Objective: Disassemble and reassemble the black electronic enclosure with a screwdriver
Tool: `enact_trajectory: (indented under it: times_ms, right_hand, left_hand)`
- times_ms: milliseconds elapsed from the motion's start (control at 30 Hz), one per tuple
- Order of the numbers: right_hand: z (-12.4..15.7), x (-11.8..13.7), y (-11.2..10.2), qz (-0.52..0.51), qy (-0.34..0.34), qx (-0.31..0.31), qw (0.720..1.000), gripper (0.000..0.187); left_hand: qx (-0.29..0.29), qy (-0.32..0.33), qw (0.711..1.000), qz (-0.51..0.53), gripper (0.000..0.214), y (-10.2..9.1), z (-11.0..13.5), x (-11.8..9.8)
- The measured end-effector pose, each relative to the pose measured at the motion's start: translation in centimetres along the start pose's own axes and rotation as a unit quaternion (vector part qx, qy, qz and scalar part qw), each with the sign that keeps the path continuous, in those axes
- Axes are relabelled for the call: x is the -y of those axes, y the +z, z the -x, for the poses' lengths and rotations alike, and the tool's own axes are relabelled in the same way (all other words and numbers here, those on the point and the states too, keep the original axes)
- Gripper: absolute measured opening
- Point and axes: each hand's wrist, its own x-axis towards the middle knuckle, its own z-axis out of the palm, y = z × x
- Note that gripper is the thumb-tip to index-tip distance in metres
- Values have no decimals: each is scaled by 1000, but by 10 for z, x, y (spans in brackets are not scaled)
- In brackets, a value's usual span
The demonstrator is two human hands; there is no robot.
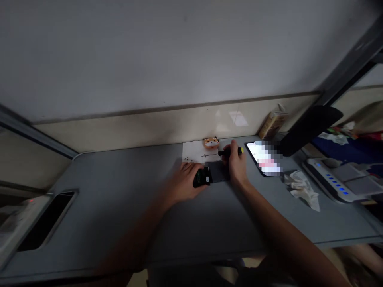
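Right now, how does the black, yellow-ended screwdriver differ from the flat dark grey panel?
The black screwdriver is slim and rod-shaped; the dark grey panel is flat and rectangular. The screwdriver is gripped in the right hand; the panel lies on the grey desk. Both are dark-coloured.

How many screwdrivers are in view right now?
1: a black-handled screwdriver, gripped in the right hand above the white paper. Others could be hidden.

I have both forearms reaching forward and inward, with my left hand [185, 182] lying palm-down, fingers curved over. My right hand [235, 164] sits just beside it, higher, wrist bent, fingers curled closed in a grip.
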Motion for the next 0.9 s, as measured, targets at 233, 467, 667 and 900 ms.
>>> enact_trajectory:
  times_ms: [233,467,667,900]
  right_hand:
    - [-7,-1,-6,61,-16,16,998,59]
    - [-13,-4,-12,86,-41,-1,995,58]
    - [-9,-6,-9,98,-85,44,991,55]
    - [-9,-3,-10,106,-78,50,990,56]
  left_hand:
    - [0,9,1000,-14,48,4,4,7]
    - [-6,-17,1000,1,47,7,4,4]
    - [-13,-14,1000,8,46,10,6,4]
    - [-9,-1,1000,-8,48,5,5,4]
